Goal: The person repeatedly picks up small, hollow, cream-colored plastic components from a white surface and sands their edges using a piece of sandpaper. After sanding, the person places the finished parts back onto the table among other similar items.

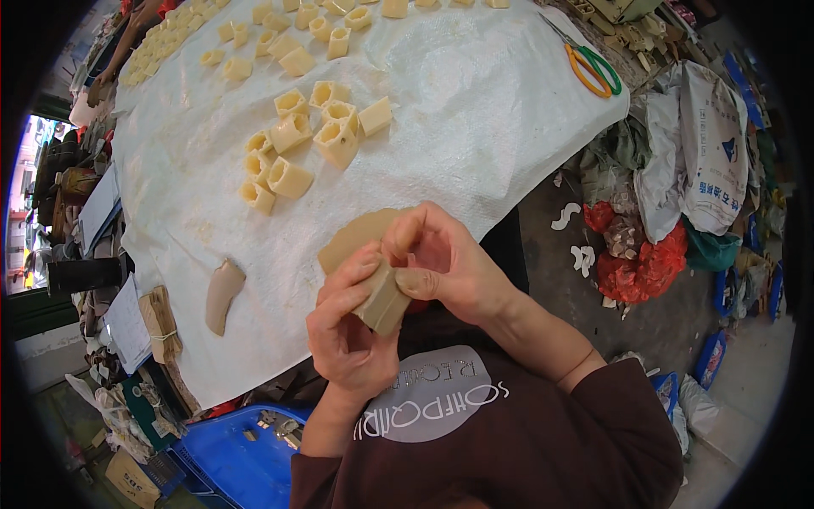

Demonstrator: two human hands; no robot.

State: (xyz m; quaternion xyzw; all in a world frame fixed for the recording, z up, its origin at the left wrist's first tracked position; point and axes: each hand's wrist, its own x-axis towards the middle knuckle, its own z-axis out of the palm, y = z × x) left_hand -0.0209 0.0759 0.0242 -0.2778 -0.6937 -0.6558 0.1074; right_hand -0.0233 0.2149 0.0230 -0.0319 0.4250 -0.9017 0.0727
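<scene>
Close in front of my chest, at the table's near edge, both hands are on a tan block (383,307) with flat sides and lines along it. My left hand (349,327) wraps round it from the left. My right hand (449,267) presses its thumb on the block's upper right edge, the index finger curled above. What the block is made of, I cannot tell. Just beyond my hands lies a flat tan sheet (356,237) with a rounded edge, partly covered by them. A curved beige piece (224,297) lies apart to the left.
Several pale yellow hollow blocks (291,133) are grouped on the white table cover (458,127). Scissors (593,69) with orange and green handles lie far right. A blue tub (242,454) stands lower left, red bags (649,267) on the floor right. Another person's arm (127,47) shows far left.
</scene>
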